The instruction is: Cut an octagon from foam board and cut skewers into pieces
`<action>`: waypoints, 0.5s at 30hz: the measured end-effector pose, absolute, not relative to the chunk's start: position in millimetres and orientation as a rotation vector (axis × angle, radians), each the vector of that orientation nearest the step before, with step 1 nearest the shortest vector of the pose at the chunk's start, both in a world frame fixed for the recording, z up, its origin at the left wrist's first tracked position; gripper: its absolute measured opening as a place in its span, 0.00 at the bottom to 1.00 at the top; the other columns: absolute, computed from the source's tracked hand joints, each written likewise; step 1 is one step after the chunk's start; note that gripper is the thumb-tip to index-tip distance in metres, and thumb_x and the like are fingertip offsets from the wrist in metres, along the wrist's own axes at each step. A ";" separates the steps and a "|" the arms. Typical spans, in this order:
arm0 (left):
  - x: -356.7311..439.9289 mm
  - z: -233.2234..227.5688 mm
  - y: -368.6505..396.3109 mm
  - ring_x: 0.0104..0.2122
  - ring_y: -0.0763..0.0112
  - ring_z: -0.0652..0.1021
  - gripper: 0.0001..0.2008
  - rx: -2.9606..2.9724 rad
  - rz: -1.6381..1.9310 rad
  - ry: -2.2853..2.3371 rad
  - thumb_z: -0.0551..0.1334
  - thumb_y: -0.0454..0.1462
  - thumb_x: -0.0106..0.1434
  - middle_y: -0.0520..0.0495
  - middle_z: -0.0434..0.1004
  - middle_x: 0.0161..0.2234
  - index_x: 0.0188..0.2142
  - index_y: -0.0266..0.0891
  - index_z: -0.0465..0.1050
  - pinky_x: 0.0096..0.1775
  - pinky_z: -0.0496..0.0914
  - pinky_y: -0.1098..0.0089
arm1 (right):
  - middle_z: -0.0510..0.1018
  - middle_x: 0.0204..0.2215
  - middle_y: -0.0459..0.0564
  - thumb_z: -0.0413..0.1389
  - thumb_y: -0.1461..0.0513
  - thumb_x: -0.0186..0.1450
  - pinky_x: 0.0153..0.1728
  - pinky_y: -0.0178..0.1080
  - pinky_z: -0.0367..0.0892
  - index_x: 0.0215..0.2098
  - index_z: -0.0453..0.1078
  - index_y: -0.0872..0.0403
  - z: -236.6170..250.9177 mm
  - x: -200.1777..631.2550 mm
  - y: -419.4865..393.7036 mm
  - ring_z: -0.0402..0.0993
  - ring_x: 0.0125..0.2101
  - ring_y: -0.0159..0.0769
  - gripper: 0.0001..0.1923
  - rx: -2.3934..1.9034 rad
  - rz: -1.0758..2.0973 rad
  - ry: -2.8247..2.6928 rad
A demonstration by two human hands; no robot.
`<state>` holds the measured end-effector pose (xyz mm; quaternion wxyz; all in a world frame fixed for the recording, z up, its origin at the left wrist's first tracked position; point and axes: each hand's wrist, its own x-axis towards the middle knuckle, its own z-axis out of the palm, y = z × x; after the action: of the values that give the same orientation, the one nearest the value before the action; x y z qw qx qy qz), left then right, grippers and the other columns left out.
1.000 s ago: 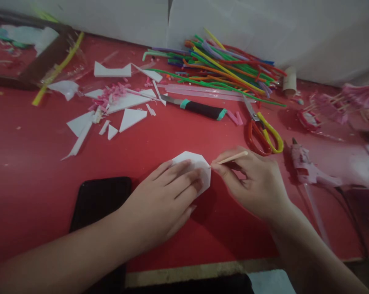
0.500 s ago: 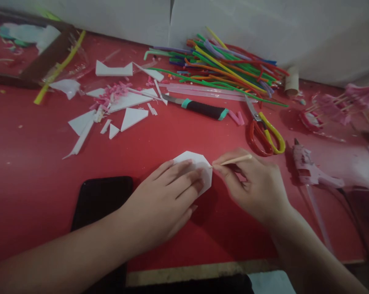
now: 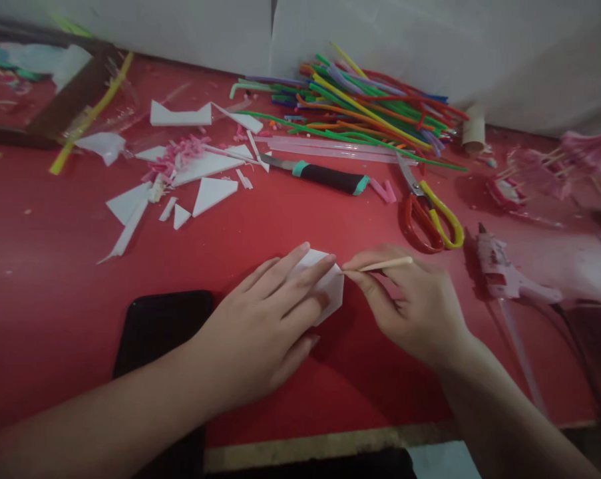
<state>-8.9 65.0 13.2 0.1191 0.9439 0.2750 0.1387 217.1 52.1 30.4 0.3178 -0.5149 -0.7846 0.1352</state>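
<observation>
My left hand (image 3: 275,313) lies with its fingers spread over a white many-sided foam board piece (image 3: 333,293), pressing it to the red table. Part of the piece is hidden under the fingers. My right hand (image 3: 414,299) pinches a thin wooden stick (image 3: 393,263) between thumb and forefinger. The stick's tip is at the right edge of the white piece; whether it has gone into the edge I cannot tell. A black phone (image 3: 165,326) lies partly under my left forearm.
Beyond my hands lie a craft knife (image 3: 330,178), scissors (image 3: 430,216), white offcuts (image 3: 214,195) and a heap of coloured pipe cleaners (image 3: 370,106). On the right are a glue gun (image 3: 502,269) and a pink stick model (image 3: 544,169). A brown frame (image 3: 75,96) sits far left.
My left fingers have shifted and spread differently over the white piece. My right hand keeps its pinch on the stick at the piece's edge. The view has moved slightly.
</observation>
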 end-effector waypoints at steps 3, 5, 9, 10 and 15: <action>-8.8 13.7 66.6 0.67 0.45 0.61 0.15 2.751 0.364 0.813 0.58 0.38 0.68 0.43 0.65 0.65 0.52 0.40 0.72 0.61 0.64 0.44 | 0.80 0.34 0.45 0.57 0.69 0.66 0.37 0.34 0.73 0.39 0.72 0.52 33.2 220.8 49.9 0.78 0.35 0.31 0.07 -1.366 0.347 -1.894; -8.9 15.0 66.6 0.64 0.46 0.64 0.14 2.763 0.370 0.842 0.59 0.41 0.68 0.44 0.69 0.62 0.51 0.42 0.73 0.60 0.65 0.44 | 0.81 0.35 0.44 0.60 0.68 0.65 0.37 0.35 0.74 0.40 0.73 0.50 34.4 222.9 49.3 0.78 0.35 0.32 0.07 -1.374 0.307 -1.767; -9.9 18.3 63.4 0.53 0.43 0.73 0.23 2.802 0.433 1.007 0.64 0.52 0.64 0.41 0.73 0.57 0.53 0.44 0.74 0.51 0.71 0.44 | 0.81 0.33 0.44 0.63 0.65 0.63 0.33 0.35 0.76 0.40 0.73 0.49 31.8 224.3 50.2 0.79 0.31 0.32 0.08 -1.399 0.196 -1.674; -10.1 18.8 62.5 0.52 0.41 0.73 0.27 2.805 0.448 1.050 0.65 0.55 0.61 0.39 0.74 0.55 0.55 0.43 0.74 0.50 0.72 0.42 | 0.81 0.33 0.44 0.63 0.65 0.63 0.32 0.35 0.77 0.40 0.73 0.49 30.4 224.2 50.5 0.79 0.30 0.32 0.07 -1.417 0.190 -1.666; -9.9 17.4 60.5 0.53 0.39 0.70 0.39 2.796 0.429 1.065 0.64 0.61 0.57 0.32 0.71 0.52 0.58 0.37 0.71 0.52 0.70 0.42 | 0.82 0.35 0.45 0.63 0.64 0.64 0.36 0.35 0.79 0.41 0.74 0.49 24.1 220.3 50.7 0.81 0.33 0.33 0.07 -1.446 0.273 -1.626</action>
<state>-9.9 60.5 17.4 0.0595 0.9234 0.3517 0.1418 220.3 50.7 24.1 0.4566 -0.5868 -0.6595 0.1106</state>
